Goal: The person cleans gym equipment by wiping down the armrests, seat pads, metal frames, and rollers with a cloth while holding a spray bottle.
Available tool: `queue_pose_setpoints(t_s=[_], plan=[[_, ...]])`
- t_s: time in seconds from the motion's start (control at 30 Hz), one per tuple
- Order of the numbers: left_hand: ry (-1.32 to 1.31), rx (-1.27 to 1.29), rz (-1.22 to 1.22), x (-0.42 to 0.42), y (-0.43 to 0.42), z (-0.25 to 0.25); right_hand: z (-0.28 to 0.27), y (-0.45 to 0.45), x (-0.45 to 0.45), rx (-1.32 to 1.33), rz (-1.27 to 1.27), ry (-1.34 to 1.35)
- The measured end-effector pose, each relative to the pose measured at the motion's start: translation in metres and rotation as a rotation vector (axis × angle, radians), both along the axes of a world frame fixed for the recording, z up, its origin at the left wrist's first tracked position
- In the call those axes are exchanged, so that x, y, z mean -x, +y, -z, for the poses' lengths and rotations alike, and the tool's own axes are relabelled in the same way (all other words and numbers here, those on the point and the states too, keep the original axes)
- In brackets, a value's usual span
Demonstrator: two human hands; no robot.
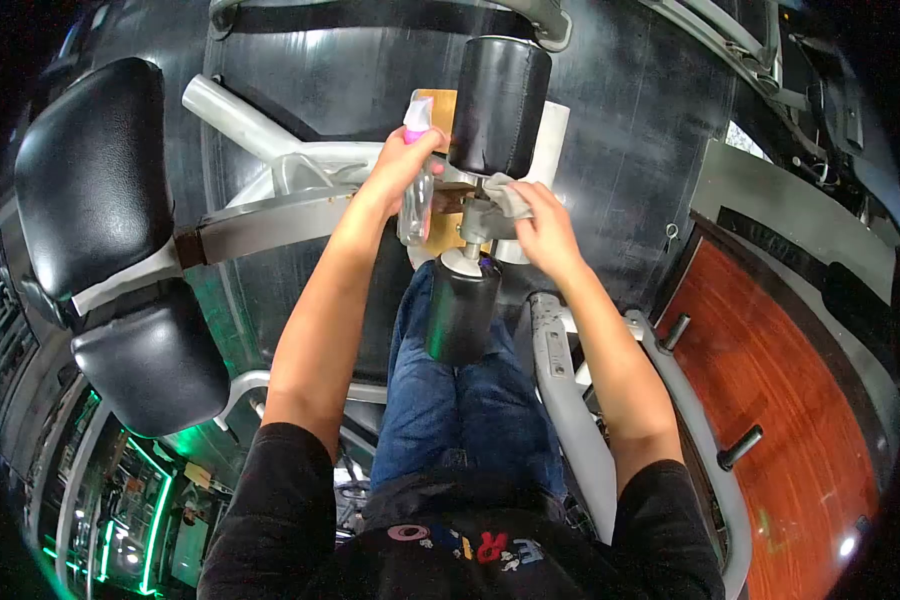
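My left hand point(407, 166) is wrapped round a clear spray bottle point(415, 215) with a white and pink top, held upright left of the machine's middle. In my right hand point(547, 228) a light grey cloth point(508, 196) is gripped, pressed against the metal joint just under the upper black roller pad point(500, 108). Below it, a grey metal bracket point(478, 222) joins the shaft to the lower black roller pad point(464, 310), which sits in front of my knees. Part of the bracket is covered by the cloth and my fingers.
A black padded seat point(95, 175) with a second pad point(155, 358) stands at the left on a metal beam point(270, 228). Grey frame tubes point(580, 430) run close on my right, beside a reddish wooden panel point(770, 430) with pegs in front. Dark rubber flooring point(620, 150) lies beyond.
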State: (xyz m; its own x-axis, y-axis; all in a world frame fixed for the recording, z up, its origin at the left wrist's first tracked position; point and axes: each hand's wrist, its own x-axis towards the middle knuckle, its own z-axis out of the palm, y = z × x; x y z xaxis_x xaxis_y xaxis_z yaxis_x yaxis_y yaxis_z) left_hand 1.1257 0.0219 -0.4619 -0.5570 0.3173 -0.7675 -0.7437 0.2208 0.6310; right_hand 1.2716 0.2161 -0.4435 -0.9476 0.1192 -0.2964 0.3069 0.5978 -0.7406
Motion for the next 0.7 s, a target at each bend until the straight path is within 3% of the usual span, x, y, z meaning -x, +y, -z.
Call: queue_pose_setpoints(t_s=[0.13, 0.23, 0.3, 0.37, 0.47, 0.57, 0.63, 0.7], plan=[[-0.179, -0.086, -0.069, 0.024, 0.005, 0.04, 0.012, 0.031, 0.032, 0.103, 0.299, 0.239], [-0.252, -0.104, -0.022, 0.035, 0.018, 0.065, -0.018, 0.029, 0.097, 0.057, 0.537, 0.277], [-0.255, -0.047, 0.016, 0.037, 0.021, 0.054, -0.003, 0.019, 0.122, -0.231, 0.372, 0.475], [-0.253, 0.016, 0.055, 0.037, 0.023, 0.037, 0.004, -0.002, 0.123, -0.334, 0.179, 0.256], [0.069, 0.057, 0.324, 0.039, 0.025, 0.013, 0.014, 0.0, 0.113, -0.482, 0.182, 0.318], [0.219, 0.038, 0.331, 0.034, 0.026, -0.019, 0.052, 0.044, 0.096, -0.212, 0.251, 0.345], [0.241, 0.028, 0.325, 0.032, 0.027, -0.035, 0.059, 0.085, 0.082, -0.225, 0.027, -0.126], [0.248, -0.083, 0.07, 0.029, 0.027, -0.032, 0.06, 0.106, 0.079, -0.165, 0.046, -0.075]])
